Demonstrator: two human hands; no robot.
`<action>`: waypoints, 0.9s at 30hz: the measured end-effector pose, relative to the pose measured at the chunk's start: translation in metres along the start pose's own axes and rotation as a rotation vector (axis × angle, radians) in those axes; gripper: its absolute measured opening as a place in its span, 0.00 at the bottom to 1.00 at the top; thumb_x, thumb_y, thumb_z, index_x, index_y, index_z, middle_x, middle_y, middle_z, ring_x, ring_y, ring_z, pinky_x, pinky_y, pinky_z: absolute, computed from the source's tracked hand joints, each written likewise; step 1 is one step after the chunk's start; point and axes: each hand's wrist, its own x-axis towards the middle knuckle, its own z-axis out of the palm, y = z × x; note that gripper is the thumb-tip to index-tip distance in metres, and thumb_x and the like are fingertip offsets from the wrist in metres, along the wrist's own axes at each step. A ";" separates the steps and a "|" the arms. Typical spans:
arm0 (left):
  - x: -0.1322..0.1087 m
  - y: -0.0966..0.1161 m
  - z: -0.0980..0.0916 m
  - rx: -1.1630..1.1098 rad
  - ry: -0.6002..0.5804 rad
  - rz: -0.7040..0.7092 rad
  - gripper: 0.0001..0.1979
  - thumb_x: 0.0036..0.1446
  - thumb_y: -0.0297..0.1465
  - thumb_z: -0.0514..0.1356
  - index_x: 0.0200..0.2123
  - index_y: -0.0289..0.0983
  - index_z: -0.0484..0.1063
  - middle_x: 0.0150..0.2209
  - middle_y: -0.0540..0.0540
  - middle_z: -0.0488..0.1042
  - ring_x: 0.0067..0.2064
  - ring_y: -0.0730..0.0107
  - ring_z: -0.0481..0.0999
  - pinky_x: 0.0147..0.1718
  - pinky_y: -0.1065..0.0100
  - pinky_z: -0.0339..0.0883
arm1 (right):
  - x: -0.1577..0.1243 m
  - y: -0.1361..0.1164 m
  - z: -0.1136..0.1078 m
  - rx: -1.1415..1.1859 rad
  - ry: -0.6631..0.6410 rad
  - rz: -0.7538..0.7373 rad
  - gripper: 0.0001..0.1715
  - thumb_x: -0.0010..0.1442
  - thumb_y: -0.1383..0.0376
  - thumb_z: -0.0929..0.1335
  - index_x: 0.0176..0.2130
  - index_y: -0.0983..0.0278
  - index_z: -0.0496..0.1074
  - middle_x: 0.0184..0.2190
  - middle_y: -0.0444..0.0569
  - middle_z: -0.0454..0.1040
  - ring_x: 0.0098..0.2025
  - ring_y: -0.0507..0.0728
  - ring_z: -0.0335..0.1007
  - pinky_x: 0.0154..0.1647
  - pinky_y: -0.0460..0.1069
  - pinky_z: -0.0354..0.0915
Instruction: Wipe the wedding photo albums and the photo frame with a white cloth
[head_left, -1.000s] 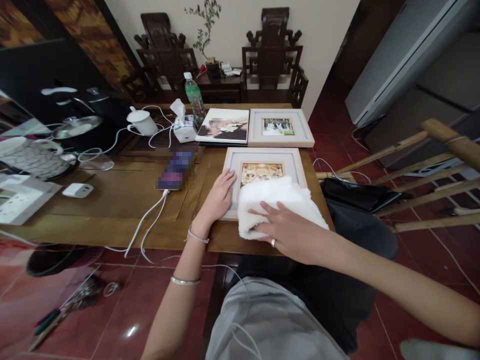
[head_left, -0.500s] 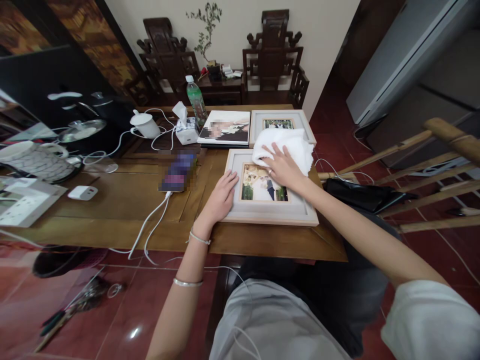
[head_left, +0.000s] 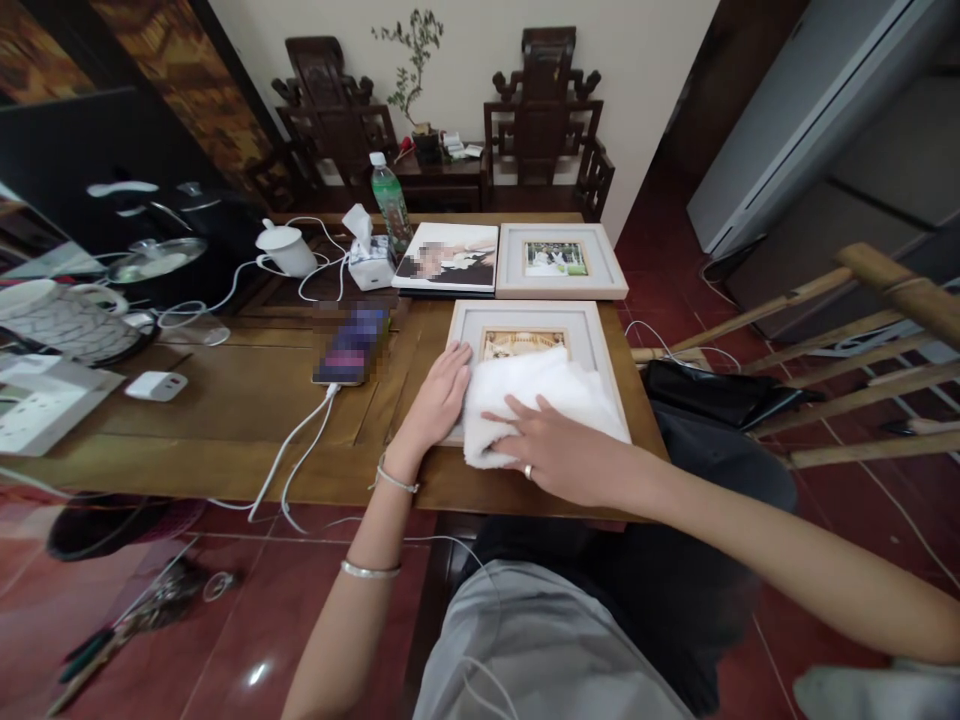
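Note:
A pale framed photo (head_left: 592, 320) lies flat near the table's front edge. Across its lower part is a folded white cloth (head_left: 525, 385), which hides most of the picture. My right hand (head_left: 551, 448) presses on the cloth with its fingers over it. On the frame's left edge rests my left hand (head_left: 439, 393), its fingers stretched out and holding nothing. Behind lie a second framed photo (head_left: 611, 272) and, to its left, a flat photo panel (head_left: 450, 258).
A phone (head_left: 349, 345) with a white cable lies left of my left hand. Farther back stand a tissue box (head_left: 371, 265), a green-labelled bottle (head_left: 390, 195) and a lidded white cup (head_left: 286, 250). A wooden rack (head_left: 885, 360) is at the right.
My right hand and the cloth have moved from the frame's upper right corner toward me, down to its lower part. The rear framed photo is now uncovered. My left hand stays put.

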 end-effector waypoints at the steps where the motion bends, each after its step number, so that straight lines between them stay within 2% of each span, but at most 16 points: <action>1: 0.000 0.003 -0.001 -0.042 0.014 -0.031 0.26 0.67 0.40 0.41 0.59 0.33 0.62 0.63 0.40 0.60 0.66 0.64 0.54 0.64 0.55 0.46 | 0.003 -0.002 0.001 -0.023 0.024 -0.013 0.23 0.59 0.75 0.61 0.52 0.65 0.69 0.64 0.57 0.57 0.65 0.69 0.46 0.55 0.69 0.57; 4: -0.002 0.008 -0.004 -0.144 0.040 -0.086 0.28 0.67 0.43 0.37 0.61 0.34 0.59 0.64 0.41 0.58 0.65 0.66 0.56 0.64 0.59 0.47 | 0.021 0.002 0.011 -0.089 0.102 0.008 0.21 0.60 0.73 0.60 0.52 0.65 0.70 0.64 0.57 0.56 0.66 0.69 0.44 0.58 0.69 0.52; 8: -0.003 0.006 -0.002 -0.146 0.035 -0.077 0.29 0.66 0.45 0.37 0.63 0.37 0.55 0.66 0.42 0.54 0.66 0.66 0.53 0.65 0.59 0.44 | 0.057 0.030 0.017 -0.148 0.127 0.097 0.20 0.60 0.72 0.61 0.50 0.67 0.72 0.65 0.56 0.55 0.67 0.67 0.43 0.63 0.65 0.47; 13: -0.003 0.003 -0.001 -0.082 0.032 -0.036 0.31 0.66 0.46 0.39 0.65 0.34 0.51 0.67 0.40 0.50 0.67 0.64 0.50 0.65 0.60 0.42 | 0.097 0.076 0.003 -0.226 0.167 0.229 0.24 0.57 0.74 0.62 0.53 0.72 0.69 0.65 0.58 0.54 0.67 0.70 0.41 0.63 0.66 0.45; 16: -0.003 0.003 -0.002 -0.067 0.047 -0.013 0.31 0.66 0.46 0.39 0.65 0.34 0.51 0.67 0.40 0.50 0.67 0.65 0.49 0.65 0.61 0.42 | 0.109 0.084 -0.003 -0.232 0.132 0.289 0.26 0.56 0.75 0.62 0.54 0.72 0.67 0.65 0.60 0.51 0.67 0.73 0.38 0.61 0.71 0.45; 19: -0.003 0.003 -0.002 -0.081 0.068 -0.022 0.30 0.66 0.46 0.38 0.65 0.36 0.51 0.67 0.40 0.51 0.67 0.65 0.50 0.65 0.60 0.43 | 0.104 0.069 -0.001 -0.210 0.111 0.292 0.27 0.56 0.77 0.60 0.55 0.71 0.67 0.66 0.61 0.49 0.67 0.74 0.37 0.58 0.74 0.47; 21: -0.004 0.003 -0.003 -0.098 0.071 -0.034 0.31 0.66 0.47 0.38 0.65 0.36 0.51 0.67 0.40 0.51 0.67 0.64 0.51 0.65 0.59 0.44 | 0.090 0.052 0.004 -0.185 0.077 0.240 0.27 0.56 0.77 0.60 0.54 0.70 0.68 0.66 0.61 0.48 0.67 0.74 0.37 0.58 0.74 0.48; 25: -0.004 0.004 -0.003 -0.121 0.049 -0.048 0.32 0.66 0.48 0.35 0.64 0.37 0.53 0.66 0.42 0.52 0.66 0.64 0.52 0.65 0.58 0.45 | 0.048 0.020 0.011 -0.132 0.032 0.051 0.24 0.56 0.77 0.60 0.50 0.68 0.72 0.65 0.60 0.52 0.67 0.72 0.40 0.58 0.72 0.50; 27: -0.004 0.004 -0.003 -0.120 0.029 -0.066 0.31 0.66 0.47 0.35 0.64 0.36 0.53 0.65 0.41 0.54 0.66 0.64 0.53 0.64 0.58 0.45 | 0.025 0.013 0.012 -0.134 0.028 0.030 0.25 0.55 0.78 0.60 0.50 0.67 0.72 0.65 0.59 0.54 0.67 0.71 0.41 0.58 0.71 0.51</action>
